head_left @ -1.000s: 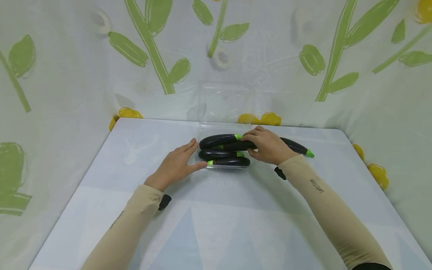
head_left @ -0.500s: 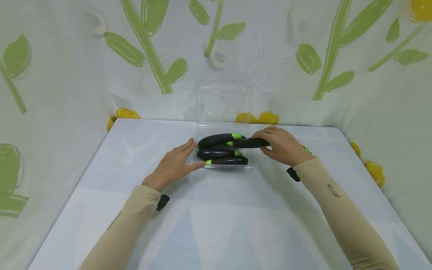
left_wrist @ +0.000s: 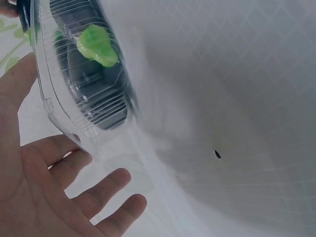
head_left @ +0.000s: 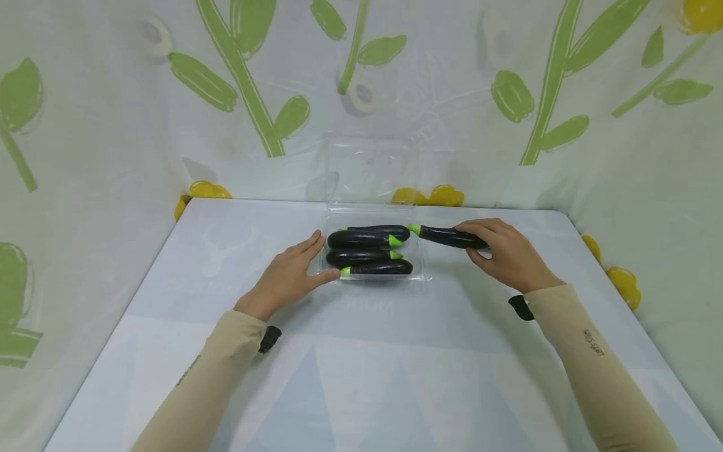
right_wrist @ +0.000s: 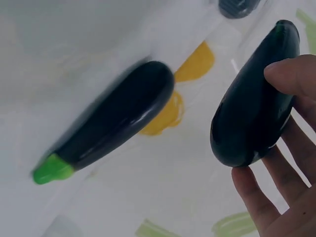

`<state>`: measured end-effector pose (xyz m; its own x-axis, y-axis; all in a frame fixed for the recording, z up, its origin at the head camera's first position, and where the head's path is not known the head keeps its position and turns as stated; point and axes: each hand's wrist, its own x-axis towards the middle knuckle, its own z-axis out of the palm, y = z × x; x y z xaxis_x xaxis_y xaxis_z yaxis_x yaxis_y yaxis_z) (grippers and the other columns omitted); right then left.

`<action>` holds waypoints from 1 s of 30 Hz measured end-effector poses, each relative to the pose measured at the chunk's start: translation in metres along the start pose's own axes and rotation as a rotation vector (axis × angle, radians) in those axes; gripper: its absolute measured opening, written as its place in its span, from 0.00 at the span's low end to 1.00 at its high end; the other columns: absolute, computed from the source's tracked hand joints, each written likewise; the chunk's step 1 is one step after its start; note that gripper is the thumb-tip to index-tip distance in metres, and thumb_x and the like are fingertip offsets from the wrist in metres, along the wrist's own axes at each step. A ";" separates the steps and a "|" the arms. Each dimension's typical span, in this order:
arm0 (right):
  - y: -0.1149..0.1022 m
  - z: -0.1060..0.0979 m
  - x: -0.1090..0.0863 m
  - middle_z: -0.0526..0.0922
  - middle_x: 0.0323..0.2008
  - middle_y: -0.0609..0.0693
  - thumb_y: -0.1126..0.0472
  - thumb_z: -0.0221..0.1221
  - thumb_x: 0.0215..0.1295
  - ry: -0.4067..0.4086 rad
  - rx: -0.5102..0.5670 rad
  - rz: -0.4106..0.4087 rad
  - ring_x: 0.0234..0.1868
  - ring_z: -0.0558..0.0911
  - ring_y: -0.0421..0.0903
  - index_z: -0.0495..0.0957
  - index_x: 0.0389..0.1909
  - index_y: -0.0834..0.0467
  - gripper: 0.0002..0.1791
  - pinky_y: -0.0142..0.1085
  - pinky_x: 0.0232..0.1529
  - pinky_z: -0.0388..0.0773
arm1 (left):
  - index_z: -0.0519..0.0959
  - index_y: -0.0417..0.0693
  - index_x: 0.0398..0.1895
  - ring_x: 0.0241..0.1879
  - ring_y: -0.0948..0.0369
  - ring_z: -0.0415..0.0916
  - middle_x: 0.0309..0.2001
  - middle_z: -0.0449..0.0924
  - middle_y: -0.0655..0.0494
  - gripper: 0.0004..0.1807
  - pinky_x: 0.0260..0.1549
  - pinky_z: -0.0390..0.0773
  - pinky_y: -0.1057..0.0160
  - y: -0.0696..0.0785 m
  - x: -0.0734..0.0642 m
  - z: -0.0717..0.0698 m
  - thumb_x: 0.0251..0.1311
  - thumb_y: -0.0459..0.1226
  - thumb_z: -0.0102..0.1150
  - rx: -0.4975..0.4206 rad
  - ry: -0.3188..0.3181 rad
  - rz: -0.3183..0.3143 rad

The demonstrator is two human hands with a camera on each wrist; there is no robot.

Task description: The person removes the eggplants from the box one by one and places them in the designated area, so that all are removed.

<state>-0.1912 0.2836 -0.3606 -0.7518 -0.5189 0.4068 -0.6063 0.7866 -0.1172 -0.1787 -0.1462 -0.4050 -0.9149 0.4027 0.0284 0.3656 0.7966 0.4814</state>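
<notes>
The backdrop is a pale cloth (head_left: 452,94), printed with green leaves and yellow flowers. Before it I find a white table (head_left: 350,389) marked with faint blue triangles. Beige sleeves (head_left: 599,370) cover both my forearms.

On the table, near its far edge, sits a clear plastic box (head_left: 367,216). Its lid (head_left: 369,166) stands raised at the back. My left hand (head_left: 285,276) is spread wide, fingers extended against the box's left side, thumb at the front left corner. My right hand (head_left: 503,251) is narrowed on an eggplant (head_left: 449,237), thumb and fingers gripping its dark end.

The held eggplant's green end points left, at the right edge of the box; whether it touches there, I cannot tell.

Four eggplants (head_left: 361,239) lie side by side inside the box, the rearmost partly hidden by the next. The two middle green ends face right; the front one faces left.

The right wrist view records a further eggplant (right_wrist: 108,116) lying well apart from the held one.

Smallest noted: black bands (head_left: 271,339) under my wrists, and one dark speck (left_wrist: 217,154).
</notes>
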 end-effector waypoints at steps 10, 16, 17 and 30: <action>0.030 0.007 -0.035 0.80 0.58 0.60 0.69 0.71 0.58 -0.058 -0.006 0.158 0.59 0.77 0.60 0.78 0.61 0.55 0.28 0.59 0.54 0.77 | 0.54 0.44 0.81 0.77 0.46 0.51 0.81 0.47 0.52 0.52 0.73 0.56 0.42 -0.002 -0.001 0.000 0.65 0.68 0.53 -0.005 0.002 0.000; 0.047 0.015 -0.050 0.78 0.58 0.65 0.68 0.69 0.60 -0.146 0.000 0.227 0.60 0.75 0.65 0.77 0.62 0.55 0.28 0.63 0.55 0.75 | 0.53 0.46 0.81 0.78 0.47 0.50 0.81 0.45 0.54 0.52 0.73 0.54 0.43 -0.002 0.000 -0.001 0.66 0.68 0.52 -0.011 -0.006 -0.011; 0.049 0.017 -0.051 0.78 0.58 0.65 0.68 0.69 0.60 -0.156 0.002 0.232 0.60 0.75 0.65 0.76 0.62 0.55 0.28 0.63 0.55 0.74 | 0.53 0.46 0.81 0.78 0.47 0.50 0.81 0.45 0.54 0.52 0.73 0.54 0.43 -0.002 0.000 -0.001 0.66 0.68 0.52 -0.008 -0.006 -0.010; 0.055 0.017 -0.053 0.77 0.59 0.66 0.68 0.69 0.61 -0.169 0.004 0.251 0.61 0.74 0.66 0.77 0.61 0.57 0.26 0.64 0.56 0.73 | 0.53 0.44 0.81 0.77 0.47 0.51 0.81 0.46 0.53 0.52 0.73 0.55 0.43 -0.001 0.001 0.000 0.66 0.67 0.52 -0.003 0.000 -0.004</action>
<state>-0.1895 0.3489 -0.4043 -0.9106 -0.3569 0.2083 -0.3967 0.8962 -0.1985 -0.1796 -0.1469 -0.4054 -0.9163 0.3996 0.0265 0.3616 0.7970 0.4837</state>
